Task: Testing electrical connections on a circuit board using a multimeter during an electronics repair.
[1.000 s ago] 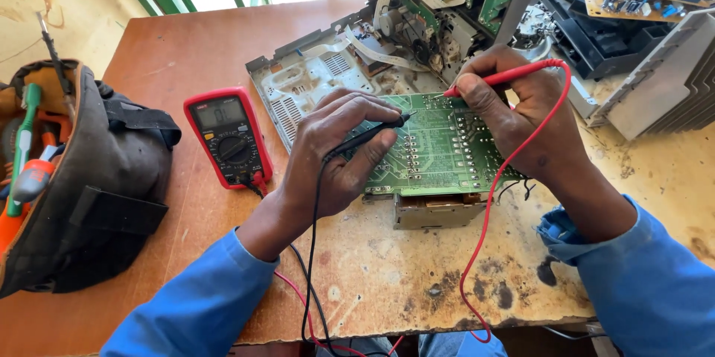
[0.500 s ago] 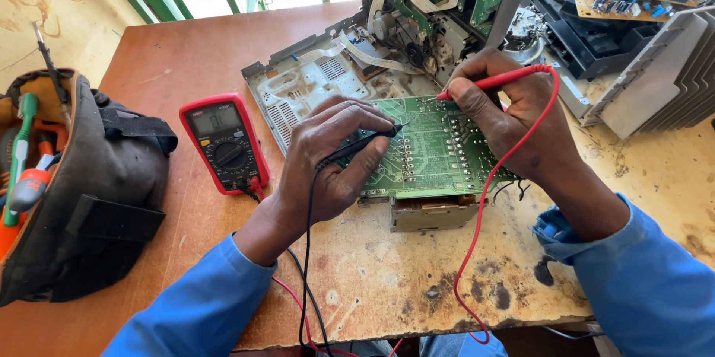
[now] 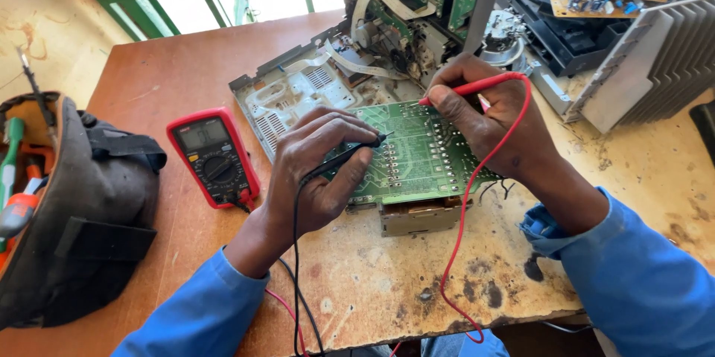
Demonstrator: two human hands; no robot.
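A: Where is the circuit board (image 3: 417, 156) found?

B: Mid-worktop (image 3: 149, 74), propped on a small box. Stiff, light, fragile; best gripped by its edges.

A: And the probes?

B: The black probe (image 3: 346, 157) is pinched in the left hand (image 3: 316, 178), the red probe (image 3: 469, 89) in the right hand (image 3: 488, 122); both thin, light.

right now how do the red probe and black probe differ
The red probe is in the right hand, its tip at the green board's far edge; the black probe is in the left hand, its tip nearer the board's middle. The red lead loops right, the black lead drops straight toward the table edge. Both tips touch the board.
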